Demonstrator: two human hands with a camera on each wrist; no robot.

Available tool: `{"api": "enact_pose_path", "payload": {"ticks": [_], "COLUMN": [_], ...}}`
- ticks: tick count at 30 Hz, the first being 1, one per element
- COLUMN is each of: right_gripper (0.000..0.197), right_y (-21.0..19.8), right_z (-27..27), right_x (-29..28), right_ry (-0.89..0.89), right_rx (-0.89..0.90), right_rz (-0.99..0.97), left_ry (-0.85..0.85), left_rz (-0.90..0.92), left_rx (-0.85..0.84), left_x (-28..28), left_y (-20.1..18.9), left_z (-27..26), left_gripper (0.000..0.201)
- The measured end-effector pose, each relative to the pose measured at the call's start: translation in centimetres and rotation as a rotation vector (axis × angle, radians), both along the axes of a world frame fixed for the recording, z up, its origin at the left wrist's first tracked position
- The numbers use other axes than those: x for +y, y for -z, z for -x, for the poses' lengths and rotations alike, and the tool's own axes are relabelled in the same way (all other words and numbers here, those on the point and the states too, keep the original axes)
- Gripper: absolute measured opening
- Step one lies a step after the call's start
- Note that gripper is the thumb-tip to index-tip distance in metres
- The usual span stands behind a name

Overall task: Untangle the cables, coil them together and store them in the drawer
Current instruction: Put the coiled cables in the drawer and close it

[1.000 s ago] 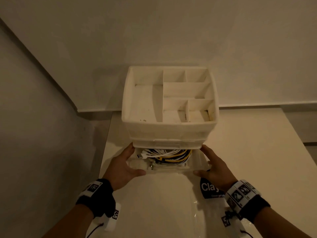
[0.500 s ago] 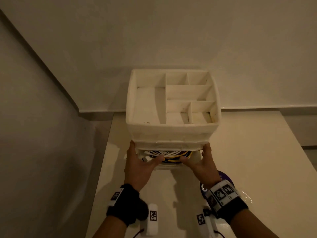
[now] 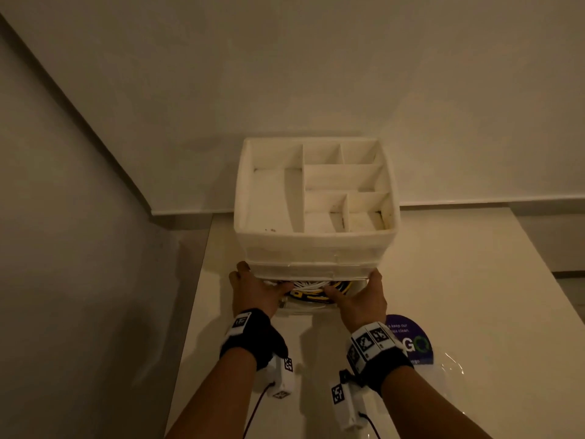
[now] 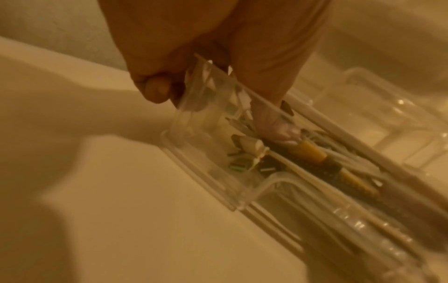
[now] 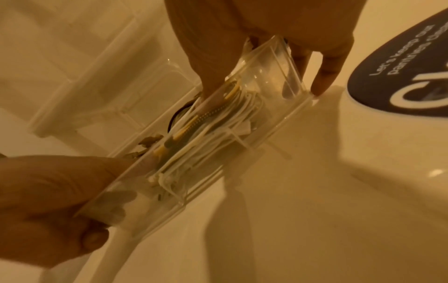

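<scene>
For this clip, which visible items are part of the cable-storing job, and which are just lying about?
Part of the job:
- coiled white, yellow and black cables
- clear plastic drawer, partly open
- white plastic organiser unit that houses it
- left hand and right hand, gripping the drawer's ends, thumbs on the cables

Lying about:
- round purple sticker
- cream table

The organiser (image 3: pixel 316 245) stands on the table (image 3: pixel 443 280), against the wall at 12 o'clock. The drawer (image 3: pixel 304 307) projects toward 6 o'clock, containing the cables (image 3: pixel 311 288). A sticker (image 3: pixel 411 340) lies at 4 o'clock.
</scene>
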State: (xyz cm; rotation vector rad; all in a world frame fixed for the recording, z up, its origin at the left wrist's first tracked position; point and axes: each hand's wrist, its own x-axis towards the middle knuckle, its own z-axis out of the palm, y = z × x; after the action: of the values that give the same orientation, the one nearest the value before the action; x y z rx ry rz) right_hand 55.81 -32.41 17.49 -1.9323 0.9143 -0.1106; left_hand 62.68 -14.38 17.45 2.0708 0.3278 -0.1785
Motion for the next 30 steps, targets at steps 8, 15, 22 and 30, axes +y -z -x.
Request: {"api": "enact_pose_path", "payload": {"ticks": [8, 15, 22, 30], "right_gripper": [0.098, 0.076, 0.107, 0.056], "right_y": [-0.2, -1.1, -3.4, -1.4], "right_z": [0.1, 0.5, 2.5, 2.3], "right_x": [0.1, -1.3, -7.4, -6.1], "right_ry": [-0.027, -0.015, -0.659, -0.329], "right_rx": [0.012, -0.16, 0.08, -0.05], "right_rz": [0.019, -0.258, -0.176, 0.123], "left_ry": [-0.031, 0.06, 0.617, 0.202], "left_rz": [0.008, 0.252, 0.054, -0.018], "left_rx": [0.064, -0.044, 0.025, -0.086], "left_x": [0.3, 1.5, 5.6, 2.8], "left_y": [0.2, 1.0, 0.3, 0.4], "left_z": [-0.1, 1.3, 2.0, 1.8], "left_gripper": [0.068, 0.064, 0.11, 0.052]}}
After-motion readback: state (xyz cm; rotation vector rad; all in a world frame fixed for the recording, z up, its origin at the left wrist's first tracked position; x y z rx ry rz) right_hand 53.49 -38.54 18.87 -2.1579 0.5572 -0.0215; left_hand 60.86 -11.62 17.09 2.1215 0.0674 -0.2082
